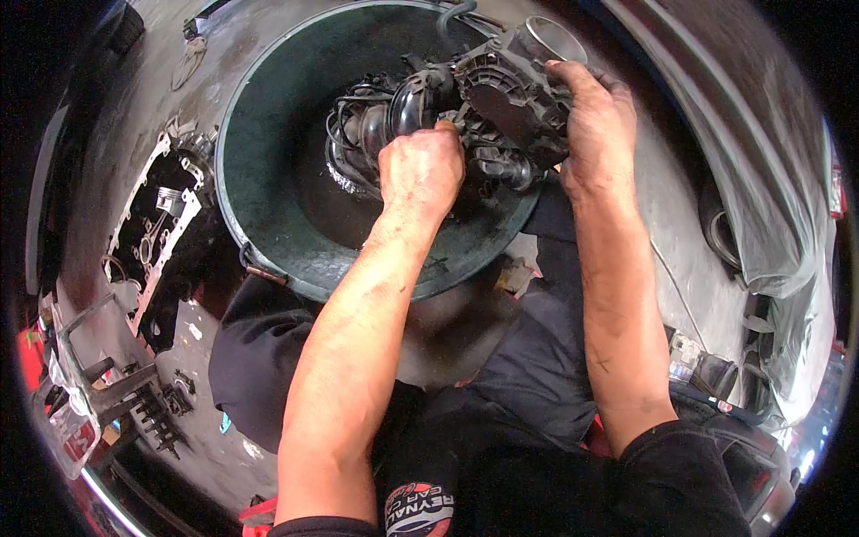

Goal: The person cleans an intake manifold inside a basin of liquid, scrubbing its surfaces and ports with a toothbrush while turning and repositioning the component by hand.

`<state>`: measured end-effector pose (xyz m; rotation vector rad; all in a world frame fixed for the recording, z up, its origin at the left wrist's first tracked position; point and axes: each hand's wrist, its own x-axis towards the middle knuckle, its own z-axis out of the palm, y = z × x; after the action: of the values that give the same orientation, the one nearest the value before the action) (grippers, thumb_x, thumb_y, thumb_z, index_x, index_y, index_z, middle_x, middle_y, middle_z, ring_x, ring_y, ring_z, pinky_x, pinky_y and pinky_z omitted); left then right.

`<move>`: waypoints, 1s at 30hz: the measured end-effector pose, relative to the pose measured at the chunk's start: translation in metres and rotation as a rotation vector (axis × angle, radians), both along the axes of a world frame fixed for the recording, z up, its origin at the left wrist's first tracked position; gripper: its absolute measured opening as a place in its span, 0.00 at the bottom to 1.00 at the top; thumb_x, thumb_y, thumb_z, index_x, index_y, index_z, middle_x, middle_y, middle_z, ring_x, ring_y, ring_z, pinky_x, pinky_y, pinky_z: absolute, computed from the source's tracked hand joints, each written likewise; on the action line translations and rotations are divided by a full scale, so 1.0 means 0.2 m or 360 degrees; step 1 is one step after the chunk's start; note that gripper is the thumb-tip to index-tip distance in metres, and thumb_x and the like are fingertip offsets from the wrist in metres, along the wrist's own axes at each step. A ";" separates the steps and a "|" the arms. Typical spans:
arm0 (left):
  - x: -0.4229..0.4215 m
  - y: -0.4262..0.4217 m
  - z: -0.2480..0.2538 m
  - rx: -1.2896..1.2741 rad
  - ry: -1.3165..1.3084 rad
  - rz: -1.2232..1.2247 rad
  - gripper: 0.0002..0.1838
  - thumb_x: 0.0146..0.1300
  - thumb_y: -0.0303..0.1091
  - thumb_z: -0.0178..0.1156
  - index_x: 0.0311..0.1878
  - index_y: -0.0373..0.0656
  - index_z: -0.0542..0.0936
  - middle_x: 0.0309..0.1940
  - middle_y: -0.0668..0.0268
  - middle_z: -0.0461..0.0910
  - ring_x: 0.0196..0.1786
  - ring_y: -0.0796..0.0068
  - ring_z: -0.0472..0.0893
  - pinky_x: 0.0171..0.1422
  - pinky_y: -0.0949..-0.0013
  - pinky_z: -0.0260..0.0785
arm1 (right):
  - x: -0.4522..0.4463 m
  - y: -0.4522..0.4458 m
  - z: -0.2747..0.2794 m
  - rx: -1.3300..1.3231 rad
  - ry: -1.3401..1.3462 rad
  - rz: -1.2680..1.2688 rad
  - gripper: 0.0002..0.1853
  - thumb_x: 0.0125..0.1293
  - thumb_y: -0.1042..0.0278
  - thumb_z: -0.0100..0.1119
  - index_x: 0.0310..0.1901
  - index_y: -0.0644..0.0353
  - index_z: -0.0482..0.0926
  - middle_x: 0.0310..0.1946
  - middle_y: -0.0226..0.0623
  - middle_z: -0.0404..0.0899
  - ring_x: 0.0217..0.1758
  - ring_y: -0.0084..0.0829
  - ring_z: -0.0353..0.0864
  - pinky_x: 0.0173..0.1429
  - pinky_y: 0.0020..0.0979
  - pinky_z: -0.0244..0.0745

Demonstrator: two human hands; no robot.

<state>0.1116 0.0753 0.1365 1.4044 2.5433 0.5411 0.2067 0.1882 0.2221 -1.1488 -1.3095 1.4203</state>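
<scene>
A dark, greasy engine part (510, 98), which looks like an intake manifold with a throttle body, is held tilted over a large dark green tub (259, 170). A round silver-rimmed opening (552, 39) shows at its upper right. My right hand (601, 116) grips the part's right side near that opening, thumb on top. My left hand (422, 166) is closed at its left side, beside a shiny black rounded piece (412, 106); its fingertips are hidden. Hoses and wires (352, 134) hang off the left end, low in the tub, above dark wet liquid.
The tub stands between my knees, its handle (266, 275) at the lower left. An opened engine block (165, 215) with a piston lies on the floor at left, with smaller metal parts (157, 416) below it. Clear plastic sheeting (761, 206) hangs at right.
</scene>
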 end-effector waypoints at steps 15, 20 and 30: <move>0.10 -0.11 -0.11 0.0378 -0.0093 0.0092 0.18 0.66 0.36 0.56 0.59 0.45 0.77 0.26 0.52 0.82 0.32 0.50 0.84 0.39 0.51 0.76 | 0.00 0.07 0.00 -0.0049 -0.0035 -0.0040 0.22 0.55 0.67 0.68 0.47 0.72 0.75 0.37 0.44 0.81 0.37 0.34 0.81 0.43 0.34 0.78; 0.10 -0.17 -0.20 0.0225 -0.0046 -0.0100 0.34 0.62 0.32 0.57 0.73 0.54 0.63 0.31 0.57 0.81 0.34 0.55 0.82 0.40 0.52 0.75 | 0.00 0.09 0.00 0.0011 0.0003 -0.0021 0.25 0.52 0.68 0.69 0.48 0.76 0.72 0.38 0.47 0.80 0.37 0.36 0.81 0.43 0.36 0.78; 0.07 -0.18 -0.05 -0.0256 -0.0236 -0.0226 0.39 0.64 0.30 0.50 0.78 0.49 0.51 0.37 0.50 0.83 0.42 0.52 0.82 0.49 0.51 0.76 | 0.02 0.18 -0.02 -0.0080 -0.0095 -0.0014 0.21 0.54 0.68 0.68 0.47 0.73 0.77 0.39 0.44 0.82 0.42 0.36 0.81 0.47 0.35 0.77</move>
<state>0.1265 0.0391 0.1258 1.4180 2.2950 0.3913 0.2103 0.2243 0.2186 -1.2372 -1.3150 1.4292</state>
